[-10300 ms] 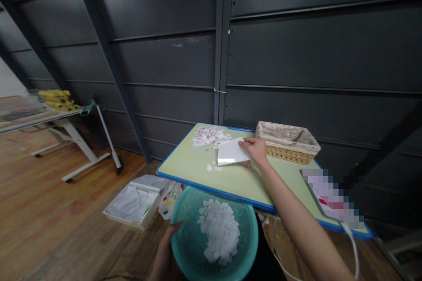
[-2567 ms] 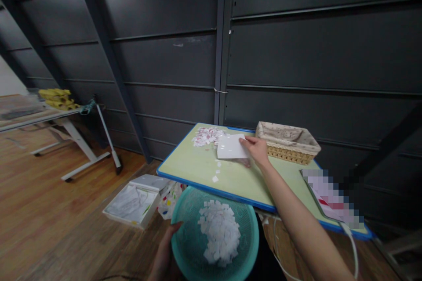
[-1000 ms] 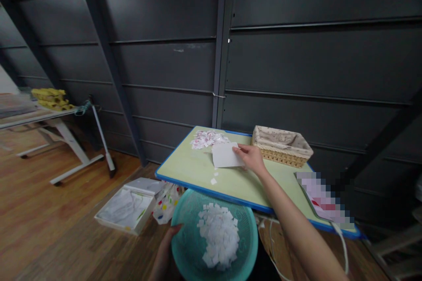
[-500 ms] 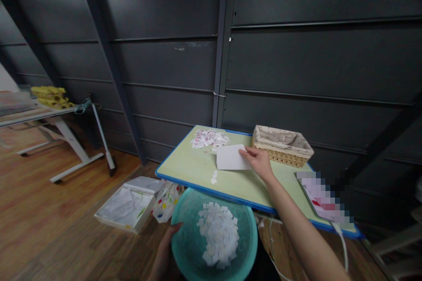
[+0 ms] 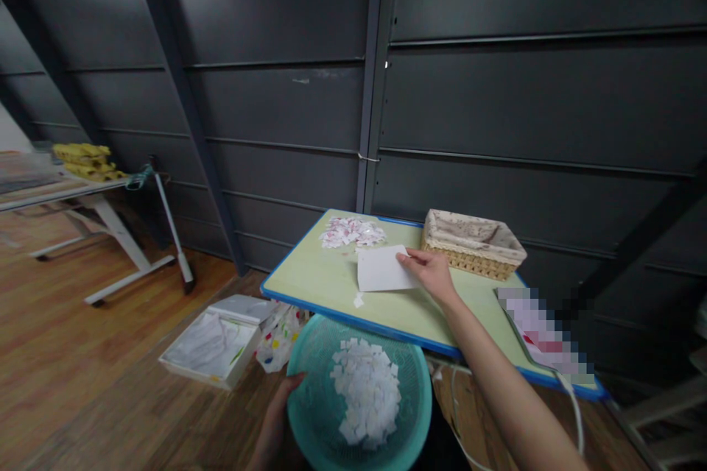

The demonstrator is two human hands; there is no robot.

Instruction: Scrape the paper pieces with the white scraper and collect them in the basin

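My right hand [image 5: 431, 272] pinches a white card [image 5: 382, 269] by its right edge, holding it tilted low over the light green tabletop [image 5: 309, 276]. Two or so small white paper scraps [image 5: 359, 300] lie by the card's lower left edge. Behind the card is a pile of paper pieces with pink marks [image 5: 351, 232]. My left hand [image 5: 280, 405] grips the rim of a turquoise plastic basket [image 5: 309, 353] below the table's front edge. Inside that basket lies a heap of white paper bits [image 5: 367, 390]. Most of my left fingers are hidden by the basket.
A cloth-lined wicker basket [image 5: 480, 261] stands at the table's back right. A partly pixelated tablet-like item [image 5: 530, 331] lies at the right end, with a white cable [image 5: 574, 412]. An open white box [image 5: 210, 349] and a dotted plastic bag [image 5: 281, 335] rest on the floor.
My right hand has moved the card slightly left and toward me, over some of the small scraps. My left hand and the turquoise basket have stayed in place.
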